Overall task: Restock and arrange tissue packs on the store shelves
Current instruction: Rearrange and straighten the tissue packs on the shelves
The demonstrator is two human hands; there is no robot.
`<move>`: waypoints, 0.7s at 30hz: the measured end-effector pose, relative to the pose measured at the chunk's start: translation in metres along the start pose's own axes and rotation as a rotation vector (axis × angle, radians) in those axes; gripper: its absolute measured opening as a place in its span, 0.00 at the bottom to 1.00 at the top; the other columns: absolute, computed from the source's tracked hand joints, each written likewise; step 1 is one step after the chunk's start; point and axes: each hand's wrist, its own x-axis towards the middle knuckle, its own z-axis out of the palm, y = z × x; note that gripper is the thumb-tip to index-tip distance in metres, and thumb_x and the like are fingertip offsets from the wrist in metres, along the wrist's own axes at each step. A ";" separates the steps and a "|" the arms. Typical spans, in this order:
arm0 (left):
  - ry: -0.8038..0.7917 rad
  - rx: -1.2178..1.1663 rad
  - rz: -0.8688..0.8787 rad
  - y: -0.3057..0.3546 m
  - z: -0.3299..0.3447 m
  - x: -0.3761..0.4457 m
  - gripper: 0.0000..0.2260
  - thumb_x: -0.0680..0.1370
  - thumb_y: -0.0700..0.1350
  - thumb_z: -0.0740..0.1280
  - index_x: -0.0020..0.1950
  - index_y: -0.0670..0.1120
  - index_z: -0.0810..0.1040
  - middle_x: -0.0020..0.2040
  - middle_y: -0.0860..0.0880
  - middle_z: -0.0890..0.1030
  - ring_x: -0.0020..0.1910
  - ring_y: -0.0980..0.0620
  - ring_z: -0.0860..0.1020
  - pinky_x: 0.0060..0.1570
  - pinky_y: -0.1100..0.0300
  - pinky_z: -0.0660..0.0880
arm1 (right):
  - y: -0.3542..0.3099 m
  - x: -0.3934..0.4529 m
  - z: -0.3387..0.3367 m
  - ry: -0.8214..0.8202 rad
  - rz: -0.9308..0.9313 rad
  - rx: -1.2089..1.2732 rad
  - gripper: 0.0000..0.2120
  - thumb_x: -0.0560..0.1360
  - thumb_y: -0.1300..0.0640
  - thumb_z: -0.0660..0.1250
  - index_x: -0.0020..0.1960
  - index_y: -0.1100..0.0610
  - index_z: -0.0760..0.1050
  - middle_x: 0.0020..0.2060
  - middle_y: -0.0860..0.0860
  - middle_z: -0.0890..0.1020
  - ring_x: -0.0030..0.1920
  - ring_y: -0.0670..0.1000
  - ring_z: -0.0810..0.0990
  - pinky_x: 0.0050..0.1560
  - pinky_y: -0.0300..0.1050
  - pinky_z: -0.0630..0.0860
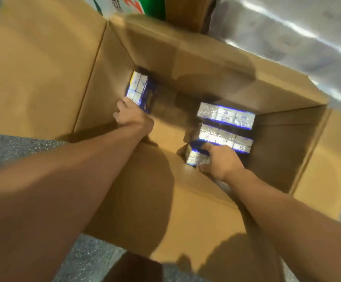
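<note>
Both hands reaching into carton (185, 64): left hand (131, 117) gripping far-left pack (140, 90); right hand (220, 161) clutching near-right pack (196, 158); prob. light, soft, slippery film, so holding by the sides.

Large open brown cardboard carton (185, 64) on speckled grey floor (13, 147), flaps spread outward; both arms reaching down inside; blue-and-white tissue pack (140, 92) in far-left corner, left hand (131, 117) at its near end; three more blue-and-white packs (225, 117) in row along right side; right hand (219, 161) on nearest; shiny plastic-wrapped bundle (287, 33) behind carton, right.
</note>
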 end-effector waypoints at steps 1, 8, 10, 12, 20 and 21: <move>0.014 0.086 -0.011 0.002 0.006 0.004 0.38 0.75 0.53 0.71 0.76 0.41 0.56 0.69 0.43 0.65 0.66 0.45 0.68 0.61 0.53 0.66 | 0.002 0.004 0.003 0.008 0.009 -0.021 0.25 0.71 0.45 0.73 0.65 0.49 0.71 0.56 0.54 0.81 0.56 0.58 0.79 0.57 0.52 0.77; 0.063 0.155 0.024 0.009 0.023 0.013 0.20 0.79 0.46 0.67 0.69 0.47 0.63 0.67 0.44 0.70 0.64 0.40 0.71 0.46 0.50 0.70 | 0.006 0.014 0.012 0.122 -0.090 -0.291 0.21 0.78 0.39 0.61 0.62 0.52 0.68 0.55 0.53 0.79 0.54 0.60 0.79 0.45 0.51 0.71; 0.030 0.075 0.017 0.011 0.019 0.009 0.20 0.80 0.47 0.67 0.67 0.45 0.63 0.65 0.42 0.72 0.62 0.38 0.74 0.49 0.49 0.72 | 0.010 0.013 0.015 0.179 -0.103 -0.270 0.21 0.79 0.39 0.58 0.62 0.54 0.67 0.55 0.54 0.79 0.52 0.62 0.79 0.44 0.52 0.72; 0.001 -0.024 0.007 0.012 0.012 0.002 0.22 0.79 0.51 0.67 0.67 0.45 0.63 0.63 0.41 0.74 0.60 0.39 0.75 0.48 0.51 0.72 | 0.014 0.012 0.017 0.143 -0.083 -0.236 0.24 0.78 0.38 0.59 0.66 0.54 0.65 0.58 0.54 0.77 0.55 0.61 0.78 0.47 0.53 0.73; -0.160 -0.553 -0.003 -0.006 -0.021 -0.050 0.23 0.74 0.53 0.70 0.65 0.48 0.69 0.58 0.43 0.78 0.54 0.39 0.80 0.54 0.46 0.80 | 0.003 0.008 0.008 0.012 -0.087 -0.310 0.23 0.77 0.47 0.62 0.68 0.55 0.63 0.56 0.59 0.78 0.53 0.64 0.79 0.47 0.52 0.71; -0.177 -0.632 -0.012 -0.007 -0.026 -0.055 0.23 0.73 0.53 0.70 0.65 0.50 0.69 0.57 0.44 0.78 0.54 0.40 0.79 0.54 0.46 0.80 | 0.002 0.003 0.006 0.028 -0.095 -0.301 0.24 0.77 0.47 0.62 0.69 0.55 0.62 0.56 0.59 0.78 0.53 0.64 0.79 0.45 0.52 0.70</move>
